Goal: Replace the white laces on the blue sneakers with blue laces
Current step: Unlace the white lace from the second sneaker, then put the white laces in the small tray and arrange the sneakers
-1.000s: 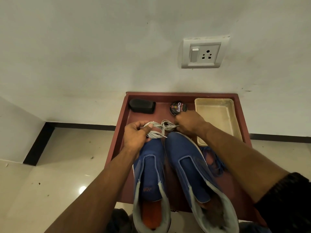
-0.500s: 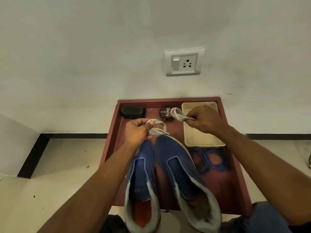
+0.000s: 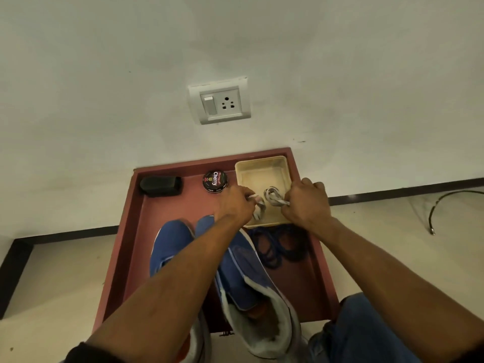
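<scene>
Laces in two white bundles are held over the cream tray, which sits at the far right corner of the reddish-brown table. The left hand has its grip curled round one white lace bundle, which hangs just over the tray's left rim. The right hand pinches the other white lace bundle with its fingers closed on it, the looped end resting low inside the tray; whether it touches the tray floor cannot be told. The tray's far half shows bare cream floor.

The blue laces lie in a loose tangle on the table, just beside the tray's near edge and to the right of the sneakers. The two blue sneakers stand side by side with toes pointing at the wall and no laces visible in them: the left sneaker is partly covered by the left forearm, the right sneaker shows its grey collar and orange insole.

A round shoe-polish tin marked "Cherry" stands left of the tray, near the far edge. A black oblong block rests in the far left corner. On the wall above is a switch-and-socket plate. A dark cable lies on the floor at right.
</scene>
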